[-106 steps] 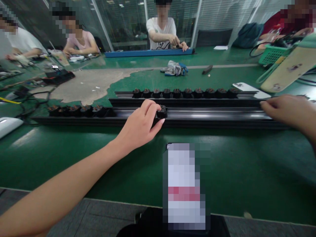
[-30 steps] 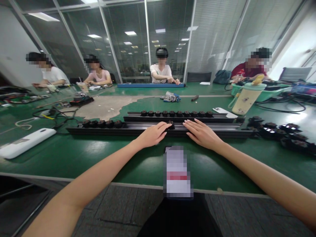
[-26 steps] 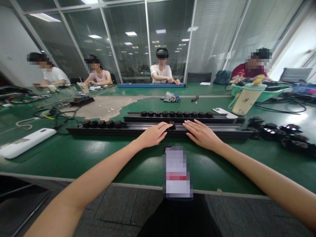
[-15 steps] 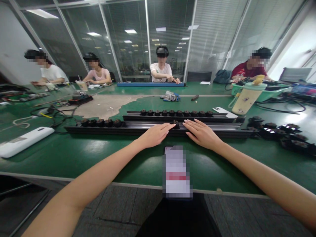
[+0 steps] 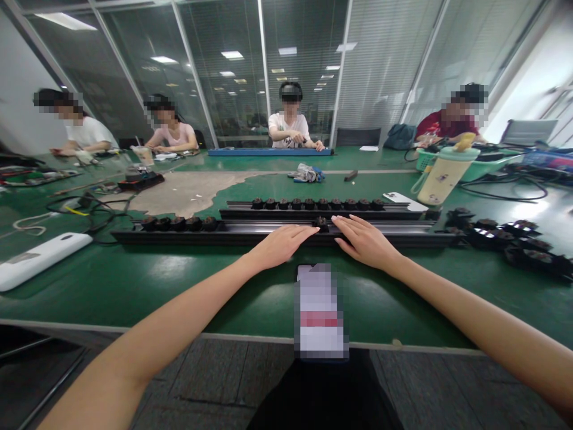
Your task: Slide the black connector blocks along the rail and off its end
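Observation:
A long black rail (image 5: 188,238) lies across the table in front of me. My left hand (image 5: 284,243) rests on it, fingers stretched out, with the fingertips at the left side of a small black round part (image 5: 322,223) seated in the channel. On the other side, my right hand (image 5: 366,241) lies over the rail, fingers extended and thumb apart, its fingertips close to the same part. Whether they touch it I cannot tell. Several similar black parts (image 5: 179,223) sit in the rail's left end. Just behind is a second black rail (image 5: 277,213) carrying a row of them.
More black parts (image 5: 532,243) lie loose at the right. A phone (image 5: 320,310) is at the table's front edge, and a white device (image 5: 45,260) with cables stands left. Beyond are gloves (image 5: 307,173), a tumbler (image 5: 443,176), a white phone (image 5: 405,201) and several co-workers.
The view has shifted slightly. My hands keep about the same place on the rail, with the left fingertips a little further right, beside the black part.

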### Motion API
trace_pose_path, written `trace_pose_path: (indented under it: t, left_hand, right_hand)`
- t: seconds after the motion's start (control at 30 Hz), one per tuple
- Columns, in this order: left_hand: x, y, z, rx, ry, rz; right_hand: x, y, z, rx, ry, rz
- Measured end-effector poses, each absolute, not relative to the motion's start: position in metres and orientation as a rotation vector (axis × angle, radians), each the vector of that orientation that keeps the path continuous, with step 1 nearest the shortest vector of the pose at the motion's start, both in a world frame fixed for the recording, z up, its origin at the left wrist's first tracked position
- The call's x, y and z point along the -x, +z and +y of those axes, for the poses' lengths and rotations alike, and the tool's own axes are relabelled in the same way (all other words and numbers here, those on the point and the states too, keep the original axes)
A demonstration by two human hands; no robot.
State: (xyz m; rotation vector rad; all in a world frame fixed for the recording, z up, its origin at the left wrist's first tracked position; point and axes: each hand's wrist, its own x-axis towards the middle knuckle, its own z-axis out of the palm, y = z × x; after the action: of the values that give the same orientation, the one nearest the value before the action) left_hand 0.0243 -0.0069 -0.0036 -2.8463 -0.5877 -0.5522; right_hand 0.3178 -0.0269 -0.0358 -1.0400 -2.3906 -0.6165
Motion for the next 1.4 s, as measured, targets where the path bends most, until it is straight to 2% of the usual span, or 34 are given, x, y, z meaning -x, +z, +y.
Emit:
trace_pose_path:
  t: [0.2, 0.47, 0.7, 0.93, 1.4]
  left_hand:
    - [-0.027, -0.007, -0.006, 2.832, -0.443, -0.572]
    - [-0.03, -0.004, -0.007, 2.821, -0.336, -0.612]
    - [-0.029, -0.004, -0.007, 2.778, -0.421, -0.566]
    - [-0.02, 0.001, -0.006, 2.65, -0.54, -0.744]
    - [-0.015, -0.004, -0.002, 2.601, -0.42, -0.891]
  right_hand:
    - [-0.311, -0.032, -0.029, 1.066, -0.601, -2.382]
    - [-0.303, -0.032, -0.031, 1.126, -0.74, -2.399]
    - [-0.303, -0.034, -0.032, 1.141, -0.769, -2.415]
    - [-0.302, -0.036, -0.034, 1.138, -0.811, -2.421]
    - [-0.306, -0.037, -0.033, 1.109, -0.767, -2.385]
